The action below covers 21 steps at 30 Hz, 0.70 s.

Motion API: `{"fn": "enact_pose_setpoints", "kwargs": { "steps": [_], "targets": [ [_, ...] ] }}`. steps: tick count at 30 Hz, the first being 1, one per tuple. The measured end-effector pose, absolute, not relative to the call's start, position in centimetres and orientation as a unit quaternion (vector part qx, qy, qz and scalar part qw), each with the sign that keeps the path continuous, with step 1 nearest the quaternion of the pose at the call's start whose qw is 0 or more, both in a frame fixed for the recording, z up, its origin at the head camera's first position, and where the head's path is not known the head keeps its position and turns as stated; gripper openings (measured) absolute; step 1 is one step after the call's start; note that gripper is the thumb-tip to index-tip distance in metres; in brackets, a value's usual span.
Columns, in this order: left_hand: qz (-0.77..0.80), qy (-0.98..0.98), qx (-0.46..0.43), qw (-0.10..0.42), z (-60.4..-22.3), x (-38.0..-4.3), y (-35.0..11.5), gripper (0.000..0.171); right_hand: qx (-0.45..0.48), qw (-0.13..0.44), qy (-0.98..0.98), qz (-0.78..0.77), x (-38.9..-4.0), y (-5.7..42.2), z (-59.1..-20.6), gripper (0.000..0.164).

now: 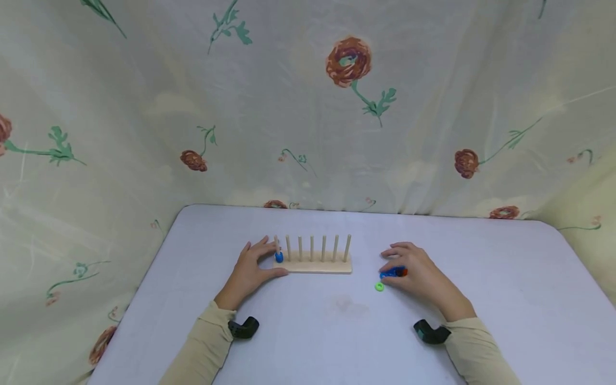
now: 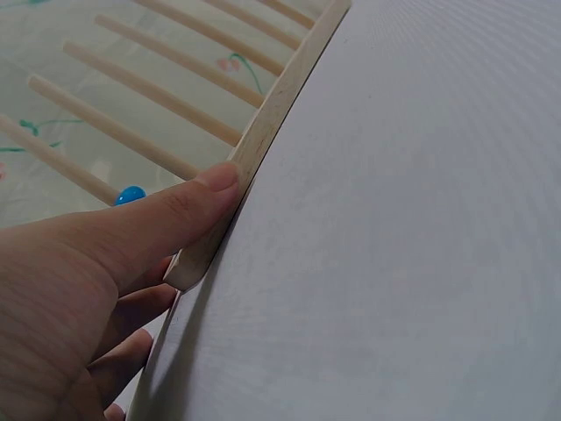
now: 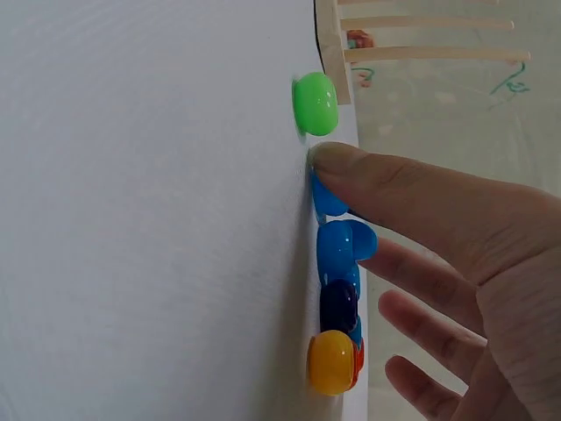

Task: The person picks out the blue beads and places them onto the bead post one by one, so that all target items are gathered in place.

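Observation:
My left hand (image 1: 251,270) grips the left end of a wooden peg rack (image 1: 313,266), with the thumb along its front edge and the fingers behind. Several upright pegs stand in a row on it. Blue beads (image 1: 279,258) sit low on the leftmost peg. Right of the rack, my right hand (image 1: 417,271) is down at a cluster of beads. Its thumb and forefinger pinch a blue bead (image 3: 328,196), partly covered by the thumb. A green bead (image 3: 316,103) with a hole lies just in front of the thumb tip.
Beside the pinched one are more blue beads (image 3: 335,251), a dark blue bead (image 3: 338,306), a yellow bead (image 3: 331,362) and a red bead (image 3: 358,363). Everything stands on a white table (image 1: 327,342). A flowered curtain (image 1: 269,107) hangs behind its far edge.

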<state>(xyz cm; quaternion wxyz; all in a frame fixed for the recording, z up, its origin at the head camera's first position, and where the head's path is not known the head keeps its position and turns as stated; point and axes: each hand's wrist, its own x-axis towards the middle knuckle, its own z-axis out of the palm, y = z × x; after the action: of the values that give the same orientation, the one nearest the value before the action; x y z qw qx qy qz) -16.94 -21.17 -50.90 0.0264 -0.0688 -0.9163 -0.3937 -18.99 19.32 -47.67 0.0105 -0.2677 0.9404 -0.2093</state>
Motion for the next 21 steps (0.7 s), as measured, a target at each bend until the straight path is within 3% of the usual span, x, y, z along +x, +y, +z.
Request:
{"fn": "enact_pose_setpoints", "kwargs": {
  "steps": [21],
  "targets": [
    [-0.391,-0.918,-0.066,0.024,-50.90,-16.94,-21.11,0.064,-0.263,-0.023,0.935,-0.237,-18.98,19.19,-48.15,0.018]
  ]
}}
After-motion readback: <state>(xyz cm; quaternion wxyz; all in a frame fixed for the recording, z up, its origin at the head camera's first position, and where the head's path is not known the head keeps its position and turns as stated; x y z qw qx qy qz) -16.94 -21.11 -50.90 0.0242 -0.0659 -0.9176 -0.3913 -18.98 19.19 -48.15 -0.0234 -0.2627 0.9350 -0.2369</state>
